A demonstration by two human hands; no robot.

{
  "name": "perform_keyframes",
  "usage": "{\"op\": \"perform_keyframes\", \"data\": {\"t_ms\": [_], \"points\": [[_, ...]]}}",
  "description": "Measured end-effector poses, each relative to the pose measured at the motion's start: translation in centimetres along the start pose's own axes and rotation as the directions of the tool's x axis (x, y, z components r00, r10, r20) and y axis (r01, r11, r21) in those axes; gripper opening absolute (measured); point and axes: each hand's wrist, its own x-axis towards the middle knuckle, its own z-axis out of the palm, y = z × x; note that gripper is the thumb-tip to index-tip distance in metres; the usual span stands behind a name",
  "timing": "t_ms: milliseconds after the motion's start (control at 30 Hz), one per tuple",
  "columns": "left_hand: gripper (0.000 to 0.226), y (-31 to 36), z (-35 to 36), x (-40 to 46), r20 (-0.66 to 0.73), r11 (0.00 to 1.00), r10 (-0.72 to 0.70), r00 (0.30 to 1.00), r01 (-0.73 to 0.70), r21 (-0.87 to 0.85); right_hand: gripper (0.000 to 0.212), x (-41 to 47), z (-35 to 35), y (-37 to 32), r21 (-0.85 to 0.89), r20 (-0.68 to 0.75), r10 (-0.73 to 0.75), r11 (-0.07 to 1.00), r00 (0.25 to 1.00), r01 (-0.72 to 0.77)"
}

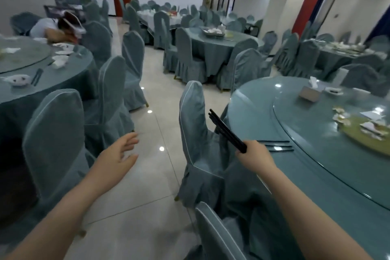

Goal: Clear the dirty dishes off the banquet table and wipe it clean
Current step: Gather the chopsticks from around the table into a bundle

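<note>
The right hand (254,155) is curled round a bundle of black chopsticks (226,131), their tips pointing to eleven o'clock over a covered chair (196,129). More chopsticks (278,146) lie on the round table (316,171) just at three o'clock of that fist (three or so, blurred). The left hand (118,158) hangs slack-fingered above the tiled floor (147,196). Scraps litter the turntable (337,120).

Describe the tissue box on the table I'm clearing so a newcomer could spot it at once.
Start at the big round table on the right, with its glass turntable. At the turntable's far edge sits the tissue box, beside a small white dish. It is the only boxy thing there, with a white tissue sticking up from its top.
</note>
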Motion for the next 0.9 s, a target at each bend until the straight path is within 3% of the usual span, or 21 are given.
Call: {"op": "perform_keyframes", "data": {"t_ms": [200, 333, 433, 567, 800, 900], "points": [[0.049, -1.8, 0.9, 14.0, 0.128, 0.989, 0.131, 0.983, -0.121, -0.083, 0.023, 7.7, 1.8, -0.8, 0.081, 0.001, 0.21, 0.974, 0.978, -0.209], [0.045, -3.4, 1.6, 23.3, 0.233, 0.977, 0.204, 0.951, -0.182, -0.112, 0.011, 11.8, 3.4, -1.0, 0.231, -0.027, 0.409, 0.89, 0.912, -0.392], [0.044, -3.5, 2.8, 29.7, 0.306, 0.963, 0.265, 0.914, -0.233, -0.139, 0.01, 13.4, 4.6, -0.3, 0.393, -0.009, 0.583, 0.749, 0.812, -0.533], [0.044, -2.5, 5.7, 36.1, 0.371, 0.945, 0.318, 0.872, -0.261, -0.196, 0.009, 14.2, 5.8, 2.5, 0.459, 0.016, 0.741, 0.591, 0.671, -0.663], [0.046, -0.5, 13.9, 44.3, 0.546, 0.897, 0.439, 0.713, -0.384, -0.219, 0.005, 17.9, 7.0, 9.7, 0.613, 0.055, 0.907, 0.299, 0.418, -0.731], [0.046, 0.6, 18.6, 48.0, 0.601, 0.899, 0.428, 0.675, -0.382, -0.212, 0.01, 21.1, 7.8, 13.7, 0.569, 0.074, 0.948, 0.215, 0.31, -0.793]]}}
